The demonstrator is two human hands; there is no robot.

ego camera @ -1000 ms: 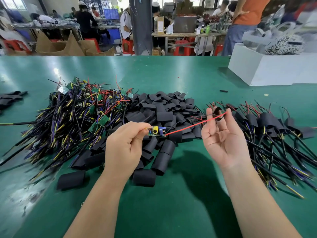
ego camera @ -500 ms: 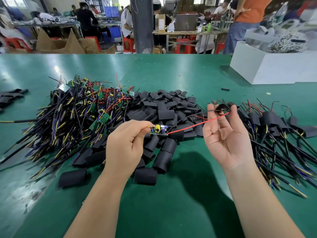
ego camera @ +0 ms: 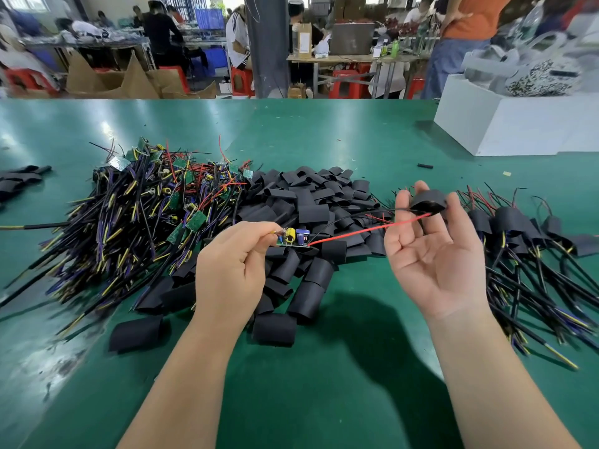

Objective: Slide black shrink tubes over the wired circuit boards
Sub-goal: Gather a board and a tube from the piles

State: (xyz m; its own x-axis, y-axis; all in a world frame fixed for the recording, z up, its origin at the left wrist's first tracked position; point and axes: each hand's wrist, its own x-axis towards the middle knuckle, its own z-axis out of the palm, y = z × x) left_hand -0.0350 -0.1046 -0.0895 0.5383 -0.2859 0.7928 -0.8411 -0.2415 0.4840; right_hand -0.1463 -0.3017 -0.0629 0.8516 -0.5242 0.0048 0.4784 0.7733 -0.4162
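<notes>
Right grip [ego camera: 434, 251] around shrink tube [ego camera: 427, 202]

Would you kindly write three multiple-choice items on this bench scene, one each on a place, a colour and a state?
1. Where does the loose tube pile lie?
A. Between the bare-board heap and the sleeved bundle
B. Inside a white box
C. On a chair
2. Which colours are the two wires from the circuit board towards the right hand?
A. Green, white
B. Red, black
C. Blue, orange
3. Where is the held tube?
A. Over the board
B. On the table
C. At the wires' far ends, clear of the board
Answers: 1 A, it sits between both heaps; 2 B, both colours show; 3 C, the right hand holds it apart from the board that the left hand pinches.
</notes>
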